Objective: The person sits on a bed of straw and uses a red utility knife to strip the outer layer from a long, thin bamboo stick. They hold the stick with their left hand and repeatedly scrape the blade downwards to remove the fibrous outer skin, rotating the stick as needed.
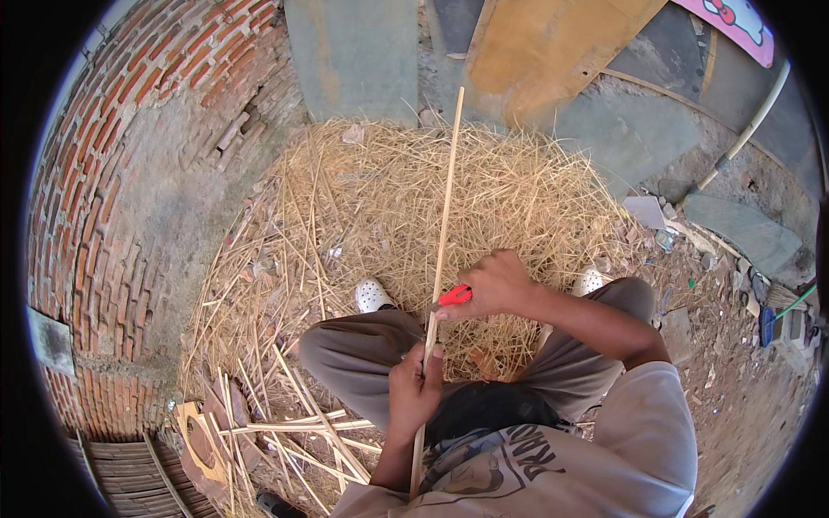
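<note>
Gripping the long, narrow, pale wooden strip point(449, 198) near its middle, your left hand point(416, 384) is closed around it, thumb up along its side. Your right hand point(494, 283), just to the right of the strip, is closed around a small red-handled knife point(456, 295); the knife's tip end meets the strip a little above your left hand. The strip stands lengthwise in front of you, its lower end by your printed, light-coloured shirt point(639, 414), its far end above the heap of dry, straw-coloured shavings point(518, 194). White, holed clogs show on both sides of the strip, the left one point(371, 295) nearer to it. Left of the strip's lower end, more pale strips point(298, 427) lie crossed on the ground. Farther left of the strip rises a worn red brick wall point(112, 173).
</note>
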Available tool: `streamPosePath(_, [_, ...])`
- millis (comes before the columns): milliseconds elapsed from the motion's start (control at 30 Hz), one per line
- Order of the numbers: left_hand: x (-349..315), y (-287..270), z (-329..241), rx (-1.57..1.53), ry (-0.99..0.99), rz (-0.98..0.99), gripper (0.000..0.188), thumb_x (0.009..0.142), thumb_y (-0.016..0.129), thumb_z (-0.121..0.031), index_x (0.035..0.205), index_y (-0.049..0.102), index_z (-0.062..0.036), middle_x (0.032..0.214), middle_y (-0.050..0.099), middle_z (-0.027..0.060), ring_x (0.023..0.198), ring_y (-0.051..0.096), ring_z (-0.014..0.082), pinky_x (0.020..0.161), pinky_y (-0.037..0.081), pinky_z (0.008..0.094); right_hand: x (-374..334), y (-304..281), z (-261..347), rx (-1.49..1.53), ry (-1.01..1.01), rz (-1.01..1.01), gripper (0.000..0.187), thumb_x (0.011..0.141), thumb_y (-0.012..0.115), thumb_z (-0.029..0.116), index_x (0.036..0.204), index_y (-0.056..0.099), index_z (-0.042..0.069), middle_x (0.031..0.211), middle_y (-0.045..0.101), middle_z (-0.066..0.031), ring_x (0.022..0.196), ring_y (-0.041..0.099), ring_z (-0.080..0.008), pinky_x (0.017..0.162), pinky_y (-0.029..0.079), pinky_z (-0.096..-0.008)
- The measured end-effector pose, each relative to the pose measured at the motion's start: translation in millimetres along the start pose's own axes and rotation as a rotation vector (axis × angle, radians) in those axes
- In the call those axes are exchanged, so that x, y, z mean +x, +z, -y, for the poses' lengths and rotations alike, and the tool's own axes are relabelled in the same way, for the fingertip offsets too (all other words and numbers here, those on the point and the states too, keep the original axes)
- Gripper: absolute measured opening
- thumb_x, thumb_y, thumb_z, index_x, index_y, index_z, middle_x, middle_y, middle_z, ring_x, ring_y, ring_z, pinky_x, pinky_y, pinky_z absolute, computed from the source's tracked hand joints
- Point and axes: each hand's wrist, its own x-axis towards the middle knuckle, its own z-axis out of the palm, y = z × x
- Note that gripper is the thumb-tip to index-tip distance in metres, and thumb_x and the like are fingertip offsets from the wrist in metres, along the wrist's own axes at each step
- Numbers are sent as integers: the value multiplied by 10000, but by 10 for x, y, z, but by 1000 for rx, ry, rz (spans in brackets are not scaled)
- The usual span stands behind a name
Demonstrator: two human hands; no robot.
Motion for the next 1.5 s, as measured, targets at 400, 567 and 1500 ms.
streamPosePath(400, [29,-15,-222,208,39,-20,196,947,557,-172,821,515,-28,573,520,203,552,559,428,475,400,448,219,90,-552,-86,90,-202,756,682,550,854,529,601,116,409,486,-32,364,504,-200,391,387,-337])
streamPosePath(567, [-226,103,-185,31,-5,59,172,940,570,-172,845,541,-32,566,507,180,490,551,365,470,402,405,283,-221,-1143,-72,573,-100,832,726,412,894,583,654,111,478,550,-48,505,614,-222,464,458,-360])
streamPosePath(1500, [-888,-144,-273,74,-26,347,137,941,581,-168,874,561,-50,544,559,132,480,605,324,449,450,385,72,-419,-2168,-70,722,-310,719,792,535,738,745,721,45,655,625,-217,687,629,-393,666,481,-477])
